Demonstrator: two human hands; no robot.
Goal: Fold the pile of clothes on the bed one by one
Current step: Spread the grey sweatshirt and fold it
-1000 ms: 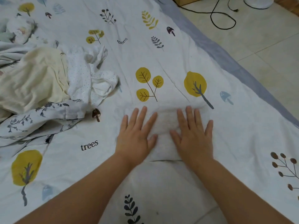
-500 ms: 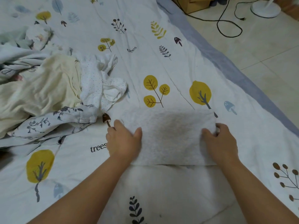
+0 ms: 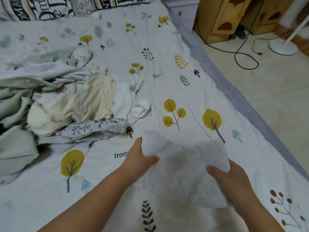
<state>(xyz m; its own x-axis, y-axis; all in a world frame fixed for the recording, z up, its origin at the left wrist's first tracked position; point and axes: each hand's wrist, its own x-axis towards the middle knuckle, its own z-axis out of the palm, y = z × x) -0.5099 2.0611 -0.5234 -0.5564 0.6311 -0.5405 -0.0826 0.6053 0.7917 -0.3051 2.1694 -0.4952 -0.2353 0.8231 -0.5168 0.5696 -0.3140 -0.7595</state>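
A folded white fuzzy cloth (image 3: 182,164) with a faint brownish stain sat low in the centre-right of the frame, held over the leaf-and-tree printed white bedsheet (image 3: 167,84). The left hand (image 3: 138,161) gripped its left edge, thumb on top; the right hand (image 3: 225,178) pinched its right edge. At the left of the frame lay the heap of unfolded cream, dotted white and pale green clothes (image 3: 70,104). A black cable (image 3: 242,56) looped on the tiled floor at upper right.

Both forearms bare, reaching forward. Left hand (image 3: 139,159) pinches cloth (image 3: 184,166) edge, thumb on top. Right hand (image 3: 229,180) grips opposite edge, thumb on top.
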